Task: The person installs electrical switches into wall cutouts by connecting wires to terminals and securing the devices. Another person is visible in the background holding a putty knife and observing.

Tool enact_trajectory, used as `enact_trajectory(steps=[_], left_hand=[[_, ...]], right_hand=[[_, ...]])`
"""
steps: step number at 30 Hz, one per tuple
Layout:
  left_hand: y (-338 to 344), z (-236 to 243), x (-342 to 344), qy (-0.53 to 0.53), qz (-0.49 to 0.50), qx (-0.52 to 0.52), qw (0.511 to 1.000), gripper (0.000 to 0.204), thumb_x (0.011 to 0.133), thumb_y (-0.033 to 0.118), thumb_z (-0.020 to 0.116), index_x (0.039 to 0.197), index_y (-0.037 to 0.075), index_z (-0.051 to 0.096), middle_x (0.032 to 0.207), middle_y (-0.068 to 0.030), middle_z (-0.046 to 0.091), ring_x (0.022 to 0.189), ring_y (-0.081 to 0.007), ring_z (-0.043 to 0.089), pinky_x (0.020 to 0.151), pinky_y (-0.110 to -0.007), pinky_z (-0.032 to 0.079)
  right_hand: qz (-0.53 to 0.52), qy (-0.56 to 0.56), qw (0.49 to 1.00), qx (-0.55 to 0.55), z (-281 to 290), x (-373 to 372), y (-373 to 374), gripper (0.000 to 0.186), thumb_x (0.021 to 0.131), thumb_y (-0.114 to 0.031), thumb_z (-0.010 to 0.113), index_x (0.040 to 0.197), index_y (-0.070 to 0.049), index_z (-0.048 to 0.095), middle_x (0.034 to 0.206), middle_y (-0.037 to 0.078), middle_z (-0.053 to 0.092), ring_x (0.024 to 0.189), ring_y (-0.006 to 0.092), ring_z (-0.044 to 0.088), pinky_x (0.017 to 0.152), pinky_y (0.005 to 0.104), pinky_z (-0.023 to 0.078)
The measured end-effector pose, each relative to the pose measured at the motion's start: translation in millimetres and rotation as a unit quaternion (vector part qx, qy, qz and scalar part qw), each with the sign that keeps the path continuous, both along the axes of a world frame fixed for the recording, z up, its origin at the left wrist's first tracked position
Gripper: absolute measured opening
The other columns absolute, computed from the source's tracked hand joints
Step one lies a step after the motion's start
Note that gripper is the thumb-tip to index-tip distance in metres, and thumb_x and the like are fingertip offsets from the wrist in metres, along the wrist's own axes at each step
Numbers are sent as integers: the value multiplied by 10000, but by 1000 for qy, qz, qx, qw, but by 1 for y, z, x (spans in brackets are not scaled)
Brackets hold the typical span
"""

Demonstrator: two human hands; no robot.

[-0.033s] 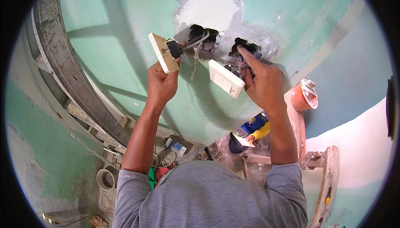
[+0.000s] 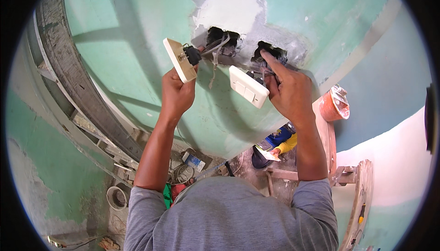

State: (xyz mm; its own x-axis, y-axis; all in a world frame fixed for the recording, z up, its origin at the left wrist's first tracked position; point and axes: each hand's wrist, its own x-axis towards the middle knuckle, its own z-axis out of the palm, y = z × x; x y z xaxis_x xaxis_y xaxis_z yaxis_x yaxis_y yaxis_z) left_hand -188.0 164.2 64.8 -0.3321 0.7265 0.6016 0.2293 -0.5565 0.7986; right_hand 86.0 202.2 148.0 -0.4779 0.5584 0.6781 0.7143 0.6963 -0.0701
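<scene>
Interior of a building under construction or renovation, as observed from inside the room. The green wall [image 2: 151,3] bears a white plaster patch [image 2: 229,5] and two ragged recesses [image 2: 216,35], electrical wires [image 2: 222,43] trailing from the left one. An orange bucket [image 2: 331,108] is plaster-smeared; coiled cable [image 2: 179,171] lies on a dusty, cluttered floor [image 2: 282,191].

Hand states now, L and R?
Left hand: closed, holding the cream wall plate.
Right hand: index finger extended at the right wall opening; whether it grips the white switch plate can't be told.
</scene>
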Motion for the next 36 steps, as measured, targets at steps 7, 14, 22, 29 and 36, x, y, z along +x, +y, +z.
enact_trajectory(steps=[7,14,22,29,36], left_hand=[[-8,9,-9,22,-3,-37,999,215,1119,181,665,1257,21,703,970,61,645,854,-44,513,773,-229,458],[-10,19,-18,17,-48,-83,995,233,1115,222,665,1288,72,711,813,108,516,672,-12,400,573,-229,326],[-16,38,-25,8,-80,-136,987,376,1107,158,640,1477,106,680,827,98,540,672,-15,436,586,-233,354],[-16,35,-20,42,-95,-95,990,485,1021,-86,555,1462,61,690,1267,0,725,1074,-91,582,1015,-290,479],[-3,32,1,54,-93,-45,993,221,1114,46,558,1270,21,713,1419,-38,702,910,-82,535,846,-277,508]], right_hand=[[-38,-40,998,-36,9,-1,-10,517,949,-175,714,1464,-200,678,731,145,727,675,370,721,656,503,554],[-62,-124,990,-6,19,-3,-13,505,953,-175,719,1456,-182,679,724,144,721,684,365,723,628,512,539],[-47,-115,992,9,15,2,-8,508,949,-175,726,1455,-183,681,700,131,710,650,356,708,609,501,533],[-35,-93,995,5,14,-1,-4,511,936,-157,734,1444,-192,690,689,142,700,641,372,702,612,505,532],[-18,-67,997,-18,16,4,-3,499,928,-143,740,1422,-200,701,705,147,714,650,372,707,610,497,536]])
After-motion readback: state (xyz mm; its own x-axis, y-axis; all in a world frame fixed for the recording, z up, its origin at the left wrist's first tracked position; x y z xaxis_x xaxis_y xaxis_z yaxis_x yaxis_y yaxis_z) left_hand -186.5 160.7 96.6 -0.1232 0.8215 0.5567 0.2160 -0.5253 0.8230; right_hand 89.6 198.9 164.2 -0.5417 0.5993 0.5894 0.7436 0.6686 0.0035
